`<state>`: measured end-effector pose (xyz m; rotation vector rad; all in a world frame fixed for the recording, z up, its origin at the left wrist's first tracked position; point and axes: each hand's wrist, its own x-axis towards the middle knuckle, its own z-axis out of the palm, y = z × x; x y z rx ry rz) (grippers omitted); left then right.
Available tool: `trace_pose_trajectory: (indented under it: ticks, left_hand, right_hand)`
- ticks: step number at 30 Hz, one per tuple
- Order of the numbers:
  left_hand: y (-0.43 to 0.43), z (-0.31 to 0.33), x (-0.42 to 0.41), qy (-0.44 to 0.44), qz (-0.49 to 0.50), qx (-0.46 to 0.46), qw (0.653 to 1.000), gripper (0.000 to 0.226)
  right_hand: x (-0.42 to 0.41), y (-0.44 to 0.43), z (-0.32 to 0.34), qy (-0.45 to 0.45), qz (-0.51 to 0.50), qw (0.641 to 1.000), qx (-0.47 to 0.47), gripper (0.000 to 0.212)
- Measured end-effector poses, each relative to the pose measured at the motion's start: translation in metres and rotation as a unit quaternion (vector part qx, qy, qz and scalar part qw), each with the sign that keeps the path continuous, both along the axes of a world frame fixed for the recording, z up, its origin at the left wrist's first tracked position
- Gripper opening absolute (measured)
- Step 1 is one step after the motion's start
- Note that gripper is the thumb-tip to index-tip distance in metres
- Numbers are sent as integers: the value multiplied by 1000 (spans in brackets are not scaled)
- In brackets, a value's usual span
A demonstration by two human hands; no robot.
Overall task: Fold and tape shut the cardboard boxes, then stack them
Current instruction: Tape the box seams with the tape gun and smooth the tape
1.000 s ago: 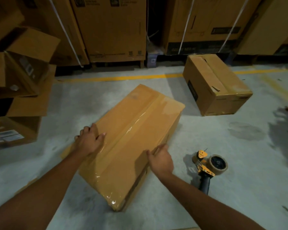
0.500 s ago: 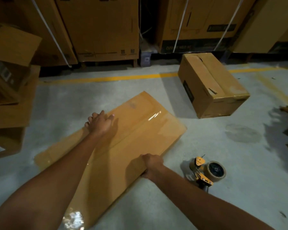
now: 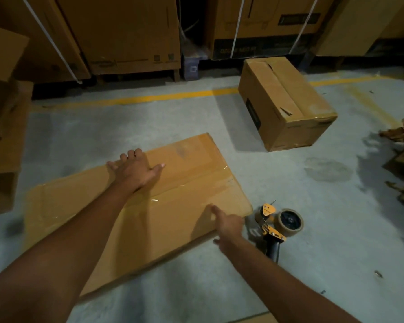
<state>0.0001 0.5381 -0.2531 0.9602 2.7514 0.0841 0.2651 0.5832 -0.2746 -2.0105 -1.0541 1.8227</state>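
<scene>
Concrete floor (image 3: 243, 287): box (image 3: 184, 183), lying flat, near centre. Left hand (image 3: 135, 171) spread, pressing its far side; right hand (image 3: 229, 226) loose-fingered at near-right edge. Likely light, stiff, tape-slick; grip by edges. Tape gun (image 3: 275, 227) just right; sealed box (image 3: 287, 106) far right.

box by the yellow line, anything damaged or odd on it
Yes. The box is shut with tape along its top seam, but the strip shows a dark tear at the far end and another near the front edge. The box also sits askew to the yellow line.
</scene>
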Motion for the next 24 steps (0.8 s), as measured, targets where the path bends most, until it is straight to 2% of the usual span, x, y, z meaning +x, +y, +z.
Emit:
trace_pose_trajectory:
  ticks: [1,2,4,6,8,10,12,13,14,16,17,19,21,24]
  left_hand:
    - [-3,0,2,-4,-2,-5,1000,96]
    - [-7,1,5,-8,0,-14,1000,98]
    - [-11,3,9,-16,8,-34,999,102]
    - [-11,13,14,-29,23,-71,997,108]
    - [-4,17,12,-51,43,-137,988,118]
    - [1,6,-1,-90,67,-195,974,142]
    - [4,-9,-12,-113,68,-232,964,160]
    - [6,-12,-9,-110,66,-221,967,153]
    - [8,-8,1,-98,55,-202,973,136]
    - [15,-4,29,-55,-24,-143,988,104]
    - [21,-4,42,-39,-73,-111,990,95]
    - [34,-9,60,-20,-153,-62,986,85]
    - [51,-17,68,-19,-176,-41,983,80]
    - [69,-28,70,5,-169,-24,985,77]
  right_hand:
    - [5,14,0,-20,-19,998,50,128]
    - [11,23,4,-28,-22,995,97,131]
    - [25,36,7,-21,14,985,172,104]
    - [37,36,10,-32,88,975,199,76]
    - [48,33,7,-55,147,967,203,78]
    - [58,31,5,-74,193,955,214,78]
    - [67,33,4,-102,230,937,244,65]
    - [69,37,2,-105,238,931,257,57]
    - [70,41,-1,-99,230,931,265,54]
    - [74,49,-10,-79,175,948,254,65]
    - [79,55,-22,-78,141,955,248,70]
    - [96,64,-49,-103,105,964,223,59]
    - [118,70,-79,-147,81,970,178,43]
    - [145,75,-113,-254,41,964,61,63]
